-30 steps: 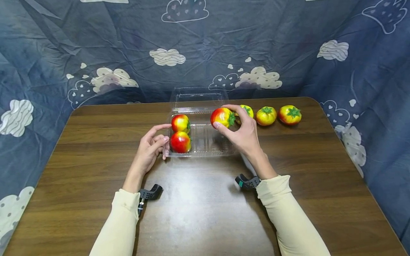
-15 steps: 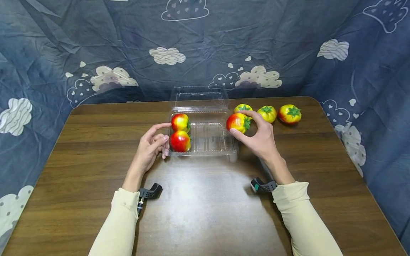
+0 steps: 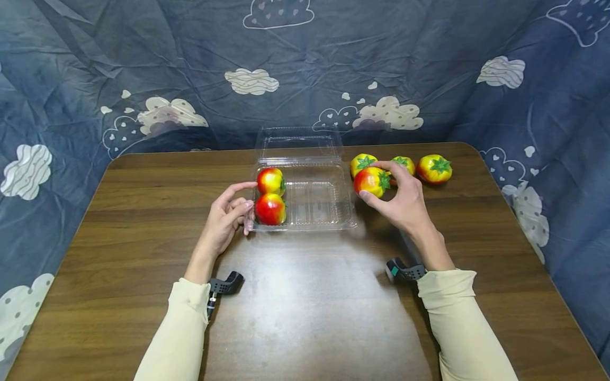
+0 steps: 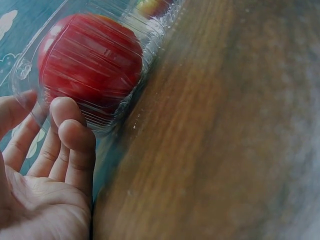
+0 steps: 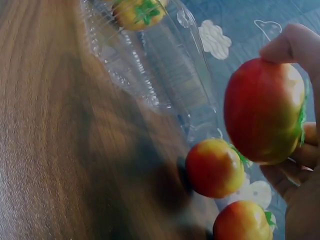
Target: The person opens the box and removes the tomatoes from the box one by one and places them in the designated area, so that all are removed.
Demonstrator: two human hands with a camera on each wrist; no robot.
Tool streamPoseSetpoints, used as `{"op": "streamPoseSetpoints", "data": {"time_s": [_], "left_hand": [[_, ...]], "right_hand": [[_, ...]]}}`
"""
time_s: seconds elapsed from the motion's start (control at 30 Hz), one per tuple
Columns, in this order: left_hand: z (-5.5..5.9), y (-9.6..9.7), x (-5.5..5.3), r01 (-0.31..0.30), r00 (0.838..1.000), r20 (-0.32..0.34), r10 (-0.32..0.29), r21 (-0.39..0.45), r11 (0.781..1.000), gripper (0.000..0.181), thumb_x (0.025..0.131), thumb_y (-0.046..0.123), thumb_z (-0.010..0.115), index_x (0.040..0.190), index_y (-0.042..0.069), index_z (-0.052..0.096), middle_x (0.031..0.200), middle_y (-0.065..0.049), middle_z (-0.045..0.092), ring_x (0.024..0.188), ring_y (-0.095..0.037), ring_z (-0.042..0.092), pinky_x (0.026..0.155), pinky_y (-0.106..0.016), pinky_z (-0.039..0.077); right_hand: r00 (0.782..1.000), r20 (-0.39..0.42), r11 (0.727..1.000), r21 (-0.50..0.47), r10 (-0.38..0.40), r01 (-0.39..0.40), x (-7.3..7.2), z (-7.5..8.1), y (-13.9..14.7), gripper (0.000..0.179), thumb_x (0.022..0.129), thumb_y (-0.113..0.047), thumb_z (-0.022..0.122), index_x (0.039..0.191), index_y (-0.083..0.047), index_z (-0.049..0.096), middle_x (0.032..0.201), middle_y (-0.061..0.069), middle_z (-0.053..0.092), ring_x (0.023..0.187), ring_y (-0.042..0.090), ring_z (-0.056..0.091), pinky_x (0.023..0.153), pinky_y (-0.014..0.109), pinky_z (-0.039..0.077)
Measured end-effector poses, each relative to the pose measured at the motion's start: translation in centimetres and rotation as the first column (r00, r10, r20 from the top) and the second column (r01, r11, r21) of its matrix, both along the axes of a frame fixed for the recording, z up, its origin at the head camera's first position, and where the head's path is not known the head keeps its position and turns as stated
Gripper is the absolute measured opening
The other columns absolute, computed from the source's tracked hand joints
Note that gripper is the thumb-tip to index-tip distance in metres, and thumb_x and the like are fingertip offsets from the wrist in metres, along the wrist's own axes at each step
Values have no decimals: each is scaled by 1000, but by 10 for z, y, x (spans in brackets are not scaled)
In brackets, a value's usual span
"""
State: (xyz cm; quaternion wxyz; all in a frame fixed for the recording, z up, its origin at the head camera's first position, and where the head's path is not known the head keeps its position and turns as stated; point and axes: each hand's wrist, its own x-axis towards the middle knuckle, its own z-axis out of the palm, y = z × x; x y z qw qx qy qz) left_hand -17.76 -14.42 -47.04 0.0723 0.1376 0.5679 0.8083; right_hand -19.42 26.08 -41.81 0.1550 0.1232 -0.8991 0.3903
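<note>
My left hand [image 3: 221, 222] holds the left rim of a clear plastic clamshell box [image 3: 319, 203], thumb at the edge and fingers curled at its side. Inside that box, two red-and-yellow fruits, the rear one [image 3: 270, 181] and the front one [image 3: 270, 209], sit along the left wall. My right hand [image 3: 405, 201] grips another fruit [image 5: 262, 112] with a green leafy cap, thumb on one side and fingers on the other. This fruit [image 3: 369, 182] is just right of the box, its cap facing right.
Three more such fruits stand in a row at the table's back right: one [image 3: 362, 163] behind the held fruit, one [image 3: 404, 163] partly hidden by my right hand, one [image 3: 434, 169] farthest right. The box's lid [image 3: 299, 143] stands raised at the back, near the patterned cloth [image 3: 295, 63].
My right hand has moved right with the fruit, from over the box's right half to beyond its right edge. The left hand keeps its place on the box.
</note>
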Motion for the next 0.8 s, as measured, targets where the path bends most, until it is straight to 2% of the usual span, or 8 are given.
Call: {"op": "streamPoseSetpoints", "data": {"time_s": [0.27,0.43,0.8], "left_hand": [[-1,0,0,-3,1000,-4,3,-8,1000,42,106,-2,55,148,-1,50,75,-8,61,54,-18,58,47,-21,54],[3,-1,1,-13,1000,6,13,-6,1000,43,106,-3,55,148,0,50,75,-9,61,54,-18,58,46,-21,53],[4,2,2,-20,1000,6,20,-11,1000,43,106,-4,54,148,-2,49,75,-8,62,54,-18,58,45,-22,52]], "right_hand": [[999,52,993,115,-5,-1,-4,-3,4,58,79,-36,85,124,-5,65,122,17,66,115,36,57,95,54,44],[995,100,982,186,-6,-13,-8,-7,3,59,80,-37,84,125,-4,63,124,19,64,120,38,53,100,59,44],[986,165,958,277,33,-79,-7,-7,7,59,79,-27,83,126,-1,60,123,21,64,120,40,51,107,56,43]]}}
